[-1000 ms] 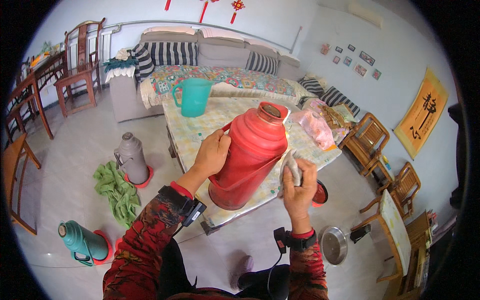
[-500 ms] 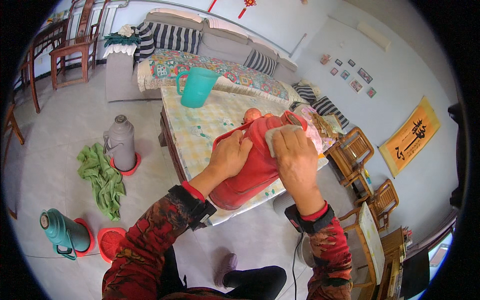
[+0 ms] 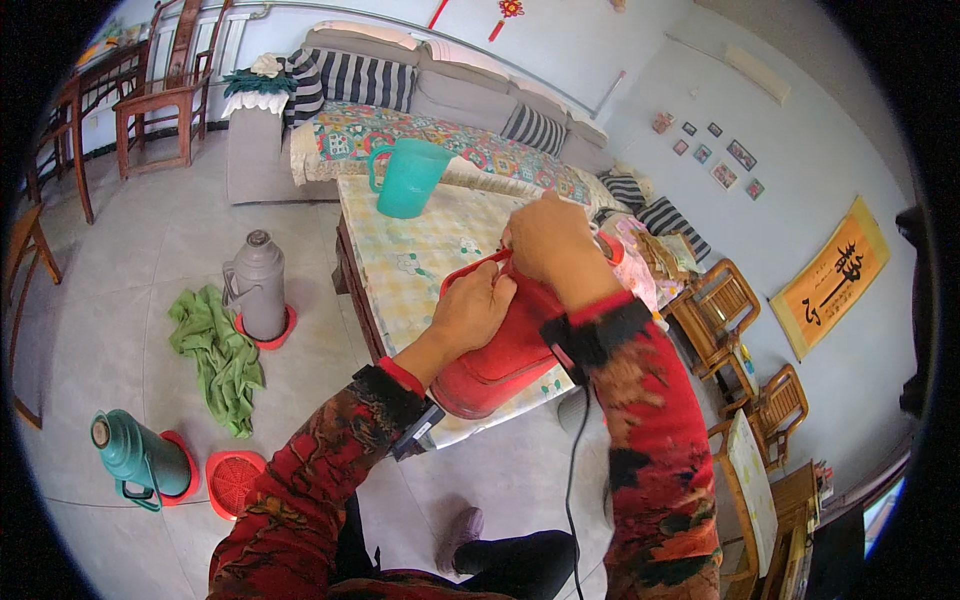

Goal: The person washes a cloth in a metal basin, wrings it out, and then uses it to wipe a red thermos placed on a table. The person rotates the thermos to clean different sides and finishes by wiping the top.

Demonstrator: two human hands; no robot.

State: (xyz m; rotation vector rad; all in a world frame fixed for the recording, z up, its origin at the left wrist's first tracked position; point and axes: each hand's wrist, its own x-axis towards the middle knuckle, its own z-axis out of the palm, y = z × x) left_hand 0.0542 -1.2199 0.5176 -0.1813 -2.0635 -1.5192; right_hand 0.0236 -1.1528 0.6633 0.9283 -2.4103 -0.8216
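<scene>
- Steadying the red flask (image 3: 500, 350) on the table (image 3: 400, 270) edge, my left hand (image 3: 470, 310) has its grip clamped on the handle so it cannot tip.
- My right hand (image 3: 545, 240) presses over the top; grip closed there, though I cannot tell on what.
- Teal jug (image 3: 408, 178) stands well behind.

We see a grey tiled floor (image 3: 130, 290), a grey sofa (image 3: 420, 95) with striped cushions, wooden chairs (image 3: 150, 95), pale blue walls (image 3: 800, 120) and a yellow scroll (image 3: 830, 275).
</scene>
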